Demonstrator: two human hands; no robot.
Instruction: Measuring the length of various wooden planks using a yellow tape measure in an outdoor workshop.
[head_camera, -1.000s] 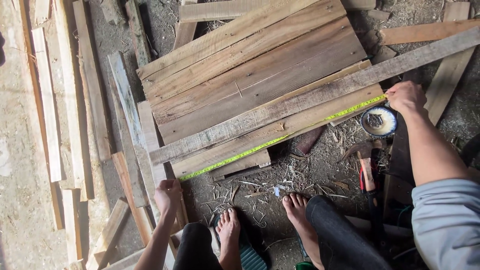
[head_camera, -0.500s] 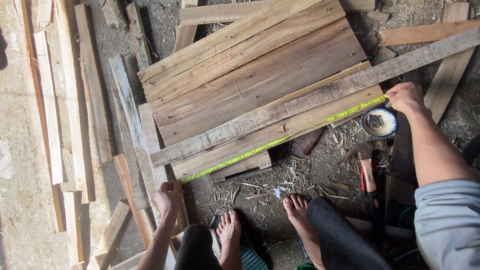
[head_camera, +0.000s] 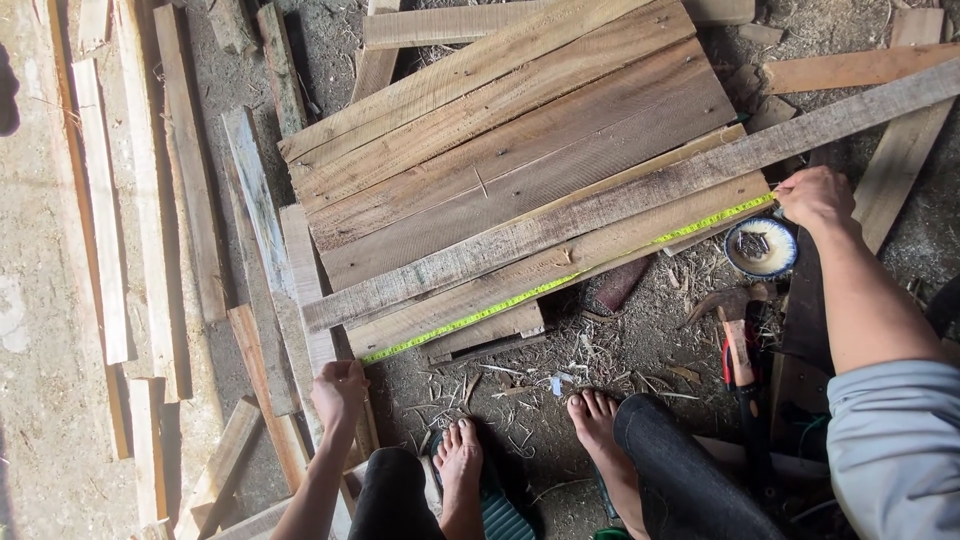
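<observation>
tape measure (head_camera: 560, 281) stretched along board edge (head_camera: 600, 250), lower-left to upper-right (taut) | left hand (head_camera: 338, 392) closed on one end | right hand (head_camera: 815, 196) pinching the other

The dirt floor (head_camera: 620, 340) is strewn with wood chips and shavings, thickest in the lower middle of the frame. A panel of joined boards (head_camera: 510, 150) lies on it at the upper centre, with loose planks (head_camera: 100, 200) lined up along the left side and more offcuts (head_camera: 850, 68) at the upper right. At the right, a small bowl (head_camera: 761, 247) sits on the ground just above a hammer (head_camera: 737, 340).
</observation>
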